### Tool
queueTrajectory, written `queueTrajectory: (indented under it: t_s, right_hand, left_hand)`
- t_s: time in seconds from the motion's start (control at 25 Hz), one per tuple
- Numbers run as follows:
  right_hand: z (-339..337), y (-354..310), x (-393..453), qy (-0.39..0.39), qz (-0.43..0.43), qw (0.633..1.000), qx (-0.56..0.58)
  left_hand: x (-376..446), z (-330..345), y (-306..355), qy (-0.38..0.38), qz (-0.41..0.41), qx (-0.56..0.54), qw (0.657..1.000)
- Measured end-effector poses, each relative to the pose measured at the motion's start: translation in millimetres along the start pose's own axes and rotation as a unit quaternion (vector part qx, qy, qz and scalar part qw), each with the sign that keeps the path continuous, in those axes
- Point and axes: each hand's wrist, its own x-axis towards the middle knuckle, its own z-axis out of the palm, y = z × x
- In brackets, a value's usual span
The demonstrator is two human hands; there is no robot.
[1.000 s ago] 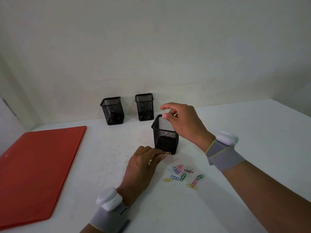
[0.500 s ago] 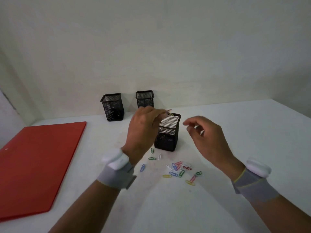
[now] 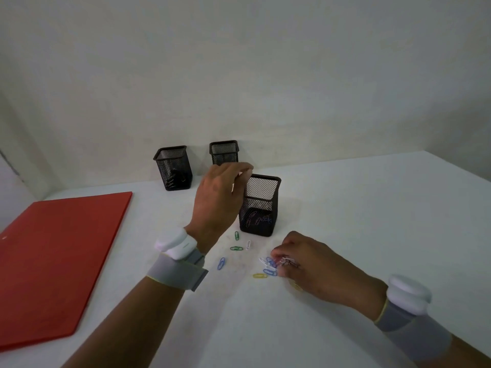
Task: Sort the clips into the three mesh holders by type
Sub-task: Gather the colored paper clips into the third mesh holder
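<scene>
Three black mesh holders stand on the white table. The near holder point(image 3: 260, 205) has coloured paper clips in its bottom. The back left holder point(image 3: 174, 171) contains dark clips, and the back middle holder point(image 3: 224, 152) is partly behind my left hand. My left hand point(image 3: 218, 200) is raised beside the near holder's rim with its fingertips pinched; whether a clip is in them is unclear. My right hand point(image 3: 305, 264) rests low on the pile of paper clips point(image 3: 269, 266), fingertips closed on a clip. Loose green point(image 3: 236, 248), blue point(image 3: 221, 263) and yellow point(image 3: 259, 275) clips lie nearby.
A flat red board point(image 3: 61, 256) lies on the left part of the table. The wall runs close behind the two back holders. The table's right edge point(image 3: 457, 168) slants away at the far right. Both wrists carry grey bands with white devices.
My right hand has dropped from mid-air onto the clip pile and closed on a clip. My left hand stays raised at the near holder's rim, shifted slightly left.
</scene>
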Motion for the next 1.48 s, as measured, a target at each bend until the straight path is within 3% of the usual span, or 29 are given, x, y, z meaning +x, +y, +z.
queueTrajectory:
  t_s: [0.12,0.2,0.36,0.52,0.64,0.72,0.84,0.96,1.04,1.12,1.32,1.48]
  right_hand:
    - [2.3,-5.9,2.2,0.011,0.014,1.000,0.022]
    - [0.3,-8.2,3.8,0.015,0.017,0.999,0.024]
    - [-27.4,-22.9,18.7,0.111,0.007,0.987,0.112]
    - [-69.0,-39.4,49.6,0.246,-0.035,0.958,0.141]
    - [-80.6,-38.6,81.1,0.280,-0.015,0.955,0.098]
    - [-80.0,-35.7,93.7,0.270,0.006,0.961,0.068]
    - [-71.6,-41.7,99.4,0.269,0.015,0.962,0.041]
    - [-56.4,-59.5,92.3,0.300,-0.045,0.952,0.044]
    - [-38.9,-75.1,85.6,0.273,-0.099,0.955,0.056]
    - [-15.9,-88.5,81.6,0.196,-0.133,0.970,0.062]
    - [32.0,-98.3,76.2,-0.028,-0.117,0.993,0.007]
    - [42.4,-100.3,72.7,-0.012,-0.120,0.993,0.017]
  left_hand:
    - [-20.1,-12.2,-8.7,0.016,-0.054,-0.015,0.998]
    - [-37.6,-15.8,-12.6,0.006,-0.131,-0.045,0.990]
    - [-67.4,-15.7,-8.1,-0.019,-0.306,-0.144,0.941]
    - [-87.5,-20.4,0.6,-0.001,-0.342,-0.212,0.915]
    - [-97.0,-32.8,-0.2,0.040,-0.363,-0.250,0.897]
    - [-101.8,-40.8,-7.1,0.083,-0.406,-0.309,0.856]
    - [-105.3,-49.2,-21.7,0.121,-0.490,-0.396,0.767]
    - [-102.4,-51.1,-24.3,0.129,-0.517,-0.449,0.717]
    - [-102.2,-52.6,-24.1,0.136,-0.513,-0.469,0.706]
    - [-103.8,-53.6,-26.5,0.140,-0.513,-0.487,0.693]
    - [-104.3,-53.6,-27.6,0.141,-0.517,-0.521,0.664]
    - [-104.9,-52.7,-26.1,0.113,-0.516,-0.531,0.663]
